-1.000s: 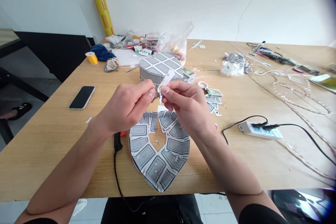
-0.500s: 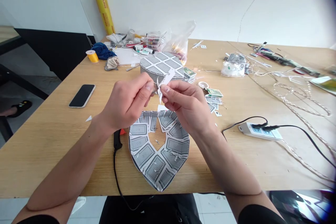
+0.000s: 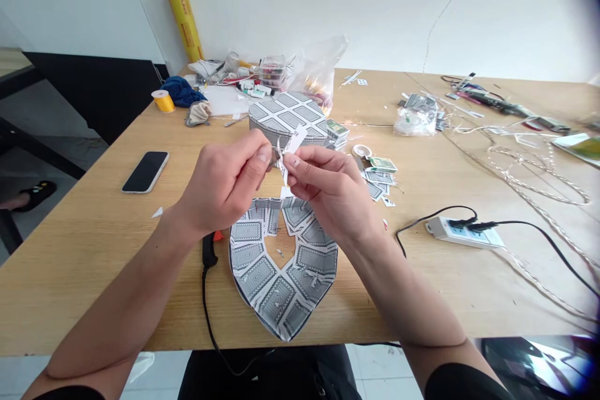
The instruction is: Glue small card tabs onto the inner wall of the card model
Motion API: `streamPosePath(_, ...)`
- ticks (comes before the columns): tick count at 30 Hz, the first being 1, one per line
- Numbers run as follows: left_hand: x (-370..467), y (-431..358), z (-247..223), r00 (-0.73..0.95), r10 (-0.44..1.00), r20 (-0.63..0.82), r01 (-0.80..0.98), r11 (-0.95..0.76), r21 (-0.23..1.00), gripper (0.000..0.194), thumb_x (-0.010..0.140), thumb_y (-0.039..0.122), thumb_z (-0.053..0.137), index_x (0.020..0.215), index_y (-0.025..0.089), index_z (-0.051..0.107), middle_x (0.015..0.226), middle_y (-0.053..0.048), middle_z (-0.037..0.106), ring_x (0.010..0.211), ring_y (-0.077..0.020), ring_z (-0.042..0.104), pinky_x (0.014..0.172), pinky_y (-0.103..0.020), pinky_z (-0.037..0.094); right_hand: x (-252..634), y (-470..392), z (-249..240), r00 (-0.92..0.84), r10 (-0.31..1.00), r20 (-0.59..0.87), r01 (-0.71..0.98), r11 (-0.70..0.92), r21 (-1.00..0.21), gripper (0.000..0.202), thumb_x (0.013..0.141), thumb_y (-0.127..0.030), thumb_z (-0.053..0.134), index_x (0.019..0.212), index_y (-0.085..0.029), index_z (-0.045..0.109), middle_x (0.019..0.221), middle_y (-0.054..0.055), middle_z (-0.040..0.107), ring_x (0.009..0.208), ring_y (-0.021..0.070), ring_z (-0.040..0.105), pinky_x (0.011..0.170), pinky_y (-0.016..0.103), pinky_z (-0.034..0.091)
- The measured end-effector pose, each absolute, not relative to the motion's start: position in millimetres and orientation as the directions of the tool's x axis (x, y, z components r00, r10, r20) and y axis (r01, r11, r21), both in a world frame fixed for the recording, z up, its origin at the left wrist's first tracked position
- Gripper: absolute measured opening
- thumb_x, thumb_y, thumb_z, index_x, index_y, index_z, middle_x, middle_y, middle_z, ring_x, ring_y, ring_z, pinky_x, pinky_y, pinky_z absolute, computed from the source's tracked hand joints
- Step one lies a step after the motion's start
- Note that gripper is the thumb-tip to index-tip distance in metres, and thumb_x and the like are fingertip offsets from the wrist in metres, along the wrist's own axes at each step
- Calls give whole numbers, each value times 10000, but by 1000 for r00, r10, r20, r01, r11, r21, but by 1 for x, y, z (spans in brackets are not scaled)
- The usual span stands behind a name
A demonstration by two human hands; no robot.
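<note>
My right hand (image 3: 328,184) pinches a white strip of playing card (image 3: 297,137) between thumb and fingers. Close beside it, my left hand (image 3: 229,175) is closed in a pinch; a thin curled white sliver (image 3: 280,149) shows between the two hands. Whatever lies in the left fingertips is too small to make out. Below both hands, a heart-shaped frame (image 3: 262,275) of overlapping playing cards rests on the table, with an opening in its middle. Behind the hands stands a card-covered box (image 3: 288,114) with a diamond-patterned top, partly hidden.
A black corded tool (image 3: 209,251) with a red part lies left of the frame. A phone (image 3: 145,172) is further left. Loose cards (image 3: 377,184), a tape roll (image 3: 361,150) and a power strip (image 3: 464,234) lie to the right. Clutter and a plastic bag (image 3: 319,69) stand behind.
Both hands hold almost the same pose. The card strip has tilted or shifted very slightly, and the whole view has moved a little.
</note>
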State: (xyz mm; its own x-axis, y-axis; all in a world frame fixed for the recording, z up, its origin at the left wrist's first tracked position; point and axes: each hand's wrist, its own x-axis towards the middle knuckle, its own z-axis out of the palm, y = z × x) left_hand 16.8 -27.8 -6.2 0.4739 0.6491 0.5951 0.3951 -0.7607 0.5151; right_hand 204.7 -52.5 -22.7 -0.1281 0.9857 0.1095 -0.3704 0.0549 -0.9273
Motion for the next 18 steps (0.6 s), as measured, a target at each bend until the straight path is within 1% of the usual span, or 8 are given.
streamPosePath(5, 17, -28, -6, 483, 638, 600, 420, -770, 481, 358, 1119, 247, 418, 771, 225, 502, 629, 30, 535, 557, -124, 485, 595, -338, 377, 202, -52, -22, -125, 986, 106, -395, 48, -917, 272, 762, -415, 962, 740, -206, 787, 668, -18, 643, 581, 94, 429, 533, 270, 318)
streamPosePath(10, 16, -26, -6, 494, 625, 604, 419, -780, 465, 347, 1119, 247, 421, 786, 225, 512, 635, 30, 535, 551, -124, 473, 593, -336, 372, 203, -52, -23, -128, 987, 96, -404, 36, -914, 274, 764, -406, 963, 727, -201, 784, 666, -17, 642, 575, 89, 423, 532, 265, 323)
streamPosePath(13, 16, -26, -5, 500, 616, 609, 419, -787, 452, 332, 1116, 243, 426, 796, 225, 514, 635, 34, 535, 539, -121, 466, 585, -331, 371, 204, -52, -24, -125, 988, 95, -379, 41, -924, 273, 787, -416, 951, 746, -204, 784, 676, -16, 655, 575, 93, 437, 532, 269, 332)
streamPosePath(18, 16, -27, -4, 502, 609, 614, 420, -792, 442, 321, 1108, 220, 428, 797, 220, 506, 630, 42, 529, 525, -111, 459, 572, -317, 368, 204, -53, -26, -130, 983, 126, -373, 69, -925, 231, 811, -373, 949, 783, -204, 795, 688, -19, 675, 574, 88, 470, 542, 263, 348)
